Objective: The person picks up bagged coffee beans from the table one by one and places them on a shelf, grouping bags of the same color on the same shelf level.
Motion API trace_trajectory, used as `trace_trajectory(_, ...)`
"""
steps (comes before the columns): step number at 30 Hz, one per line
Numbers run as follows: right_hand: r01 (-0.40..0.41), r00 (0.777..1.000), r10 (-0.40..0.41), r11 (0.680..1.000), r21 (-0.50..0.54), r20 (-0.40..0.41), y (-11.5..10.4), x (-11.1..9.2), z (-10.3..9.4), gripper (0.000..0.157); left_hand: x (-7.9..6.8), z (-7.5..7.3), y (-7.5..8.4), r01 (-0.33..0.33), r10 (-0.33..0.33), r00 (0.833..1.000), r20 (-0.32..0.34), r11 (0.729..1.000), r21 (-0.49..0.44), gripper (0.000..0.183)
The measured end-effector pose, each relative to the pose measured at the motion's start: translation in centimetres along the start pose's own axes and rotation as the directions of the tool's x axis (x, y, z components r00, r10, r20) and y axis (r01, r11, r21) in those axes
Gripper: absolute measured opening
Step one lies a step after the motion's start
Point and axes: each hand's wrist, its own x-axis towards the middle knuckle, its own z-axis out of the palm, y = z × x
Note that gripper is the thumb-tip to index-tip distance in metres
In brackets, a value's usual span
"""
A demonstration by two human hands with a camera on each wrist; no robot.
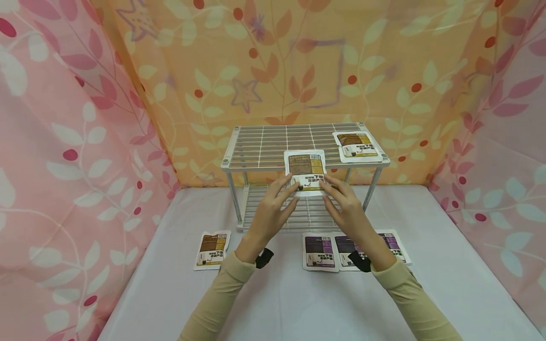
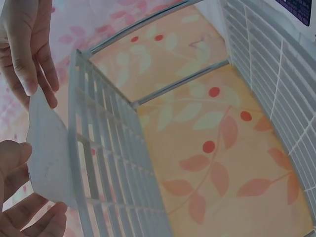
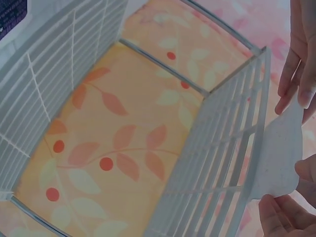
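A white-edged flat packet [image 1: 304, 163] with a brown and yellow label is held between both hands at the front edge of the rack's upper shelf [image 1: 273, 147]. My left hand [image 1: 273, 208] pinches its lower left side, and my right hand [image 1: 347, 208] pinches its lower right side. Seen from below in the left wrist view, the packet's plain white back [image 2: 47, 148] slants against the shelf edge. A second brown and yellow packet [image 1: 358, 146] lies on the right end of that shelf.
Another brown and yellow packet [image 1: 212, 250] lies on the white tabletop [image 1: 277, 303], left of the rack. Several purple-labelled packets [image 1: 321, 252] lie in front of the rack, partly covered by the right arm. Below is the rack's lower shelf [image 1: 311, 215]. Patterned curtains [image 1: 187, 57] surround the table.
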Motion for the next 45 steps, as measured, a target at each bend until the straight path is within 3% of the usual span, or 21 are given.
trace_trajectory(5, 0.001, 1.000, -0.001, 1.000, -0.003, -0.023, 0.1, 0.9, -0.1, 0.040, 0.7, -0.2, -0.2, 0.022, -0.022, 1.000, -0.001, 1.000, 0.011, 0.034)
trace_trajectory(17, -0.086, 0.996, 0.087, 0.995, 0.046, -0.016, -0.1, 3.1, -0.2, 0.030, 2.6, -0.5, -0.8, 0.061, -0.060, 0.998, -0.018, 0.997, 0.038, 0.030)
trace_trajectory(25, -0.149, 0.989, 0.150, 0.988, 0.038, -0.001, 0.3, 4.2, 0.0, 0.027, 3.7, -0.5, -1.5, 0.079, -0.077, 0.997, -0.015, 0.989, 0.129, 0.026)
trace_trajectory(36, -0.143, 0.990, 0.143, 0.987, -0.073, -0.006, 1.1, 5.5, 0.6, 0.022, 5.1, -0.6, -2.1, 0.074, -0.078, 0.997, 0.007, 0.972, 0.221, 0.022)
trace_trajectory(45, -0.100, 0.995, 0.102, 0.973, -0.206, -0.003, 1.8, 6.1, 1.0, 0.021, 5.7, -0.3, -2.7, 0.099, -0.114, 0.992, 0.050, 0.967, 0.235, 0.022)
